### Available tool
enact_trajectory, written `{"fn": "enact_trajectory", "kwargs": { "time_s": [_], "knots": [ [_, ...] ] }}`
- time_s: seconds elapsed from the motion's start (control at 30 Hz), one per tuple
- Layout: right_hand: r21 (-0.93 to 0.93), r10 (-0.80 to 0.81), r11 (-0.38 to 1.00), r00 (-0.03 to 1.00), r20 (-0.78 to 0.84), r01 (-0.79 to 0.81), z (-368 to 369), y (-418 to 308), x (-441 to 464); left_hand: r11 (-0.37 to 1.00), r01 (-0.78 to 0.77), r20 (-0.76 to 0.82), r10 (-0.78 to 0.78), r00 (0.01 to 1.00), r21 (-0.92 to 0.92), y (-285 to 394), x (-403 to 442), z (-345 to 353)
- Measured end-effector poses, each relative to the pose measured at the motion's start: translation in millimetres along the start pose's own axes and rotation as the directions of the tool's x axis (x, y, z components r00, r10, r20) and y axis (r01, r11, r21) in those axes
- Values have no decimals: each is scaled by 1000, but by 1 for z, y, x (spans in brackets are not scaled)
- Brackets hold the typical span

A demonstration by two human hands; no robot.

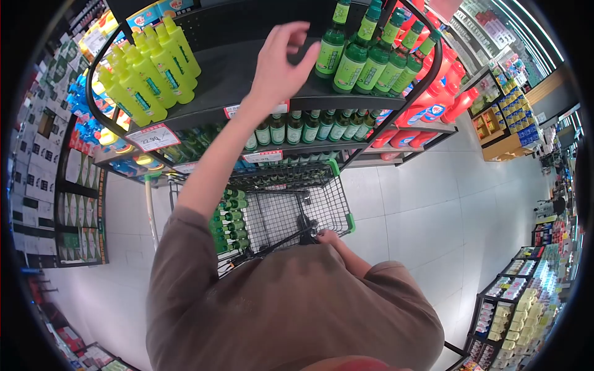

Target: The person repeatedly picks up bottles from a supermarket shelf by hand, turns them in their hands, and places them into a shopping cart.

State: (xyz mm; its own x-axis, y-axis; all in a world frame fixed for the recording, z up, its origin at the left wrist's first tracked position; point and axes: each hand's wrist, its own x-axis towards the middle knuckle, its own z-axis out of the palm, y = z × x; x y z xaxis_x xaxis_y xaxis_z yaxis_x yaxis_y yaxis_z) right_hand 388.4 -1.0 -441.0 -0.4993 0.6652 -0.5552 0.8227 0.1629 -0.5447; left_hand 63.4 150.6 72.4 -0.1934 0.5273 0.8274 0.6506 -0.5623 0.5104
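My left hand (286,60) is raised over the upper black shelf (232,77), its fingers apart and curved, with nothing between them. Just right of its thumb stands a green glass bottle (330,57) with a light green label, at the end of a group of similar upright bottles (373,68). I cannot tell whether the thumb touches it. Down at the shopping cart (331,201), my right hand (328,236) is closed on the cart's near edge by the handle, partly hidden by my shirt. Several green bottles (232,226) lie in the cart's left side.
Yellow-green bottles (151,74) occupy the shelf's left end above a price tag (153,137). Green bottles (294,128) line the lower shelf. Red jugs (433,102) stand to the right. Grey tiled floor (427,204) extends right of the cart toward egg racks (520,315).
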Motion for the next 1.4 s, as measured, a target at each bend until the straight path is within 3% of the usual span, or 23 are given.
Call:
{"fn": "enact_trajectory", "kwargs": {
  "time_s": [0.07,0.13,0.2,0.27,0.53,0.63,0.7,0.8,0.83,0.93,0.97,1.0,1.07,1.13,1.17,1.23,1.3,1.33,1.4],
  "knots": [
    [-11,-2,1000,1000,-7,2,-2,-4,-7,997,70,-3,-70,998,-32,-24,27,24],
    [-6,45,999,998,41,-45,-7,-7,-5,965,252,75,-247,966,-72,-32,42,38],
    [-13,26,1000,998,57,-25,-10,-6,-6,962,264,68,-259,963,-71,-42,52,51],
    [-14,10,1000,998,68,-9,-12,-8,-7,983,182,124,-179,976,-13,-43,59,58],
    [70,8,998,1000,4,-8,-12,-9,-15,968,250,192,-244,951,-12,-46,70,70],
    [58,10,998,1000,12,-10,-16,-14,-15,976,208,140,-198,970,-61,-59,70,65],
    [133,29,991,999,13,-30,-22,-17,-17,934,291,45,-288,957,-206,-64,68,54],
    [257,41,965,999,13,-43,-27,-24,-15,938,156,-103,-196,975,-311,-63,66,28],
    [271,22,963,1000,-8,-19,-31,-29,-12,953,212,-123,-242,962,-219,-35,65,4],
    [330,-29,943,999,-34,38,-57,-67,-10,915,63,-225,-165,960,-398,-21,60,-34],
    [273,-91,955,990,-103,116,-60,-77,1,902,99,-246,-218,944,-421,-4,55,-48],
    [396,-218,880,964,-153,262,-58,-79,18,911,84,-269,-205,941,-403,10,47,-62],
    [691,-345,658,935,-77,300,-100,-147,5,901,120,-258,-244,935,-416,23,26,-89],
    [766,-451,545,890,-76,341,-146,-227,-31,883,209,-275,-344,898,-420,55,-3,-112],
    [860,-482,417,874,-66,295,-157,-257,-43,785,275,-207,-450,869,-555,69,-19,-121],
    [933,-643,247,765,-45,262,-180,-308,-71,550,353,-24,-563,826,-757,67,-54,-143],
    [987,-710,52,700,-73,155,-185,-345,-98,507,450,-10,-671,741,-735,70,-86,-152],
    [990,-711,64,701,-46,129,-183,-356,-106,449,532,22,-749,662,-718,75,-99,-154],
    [952,-762,20,621,-183,306,-177,-369,-116,455,563,5,-775,631,-690,79,-121,-152]
  ]
}}
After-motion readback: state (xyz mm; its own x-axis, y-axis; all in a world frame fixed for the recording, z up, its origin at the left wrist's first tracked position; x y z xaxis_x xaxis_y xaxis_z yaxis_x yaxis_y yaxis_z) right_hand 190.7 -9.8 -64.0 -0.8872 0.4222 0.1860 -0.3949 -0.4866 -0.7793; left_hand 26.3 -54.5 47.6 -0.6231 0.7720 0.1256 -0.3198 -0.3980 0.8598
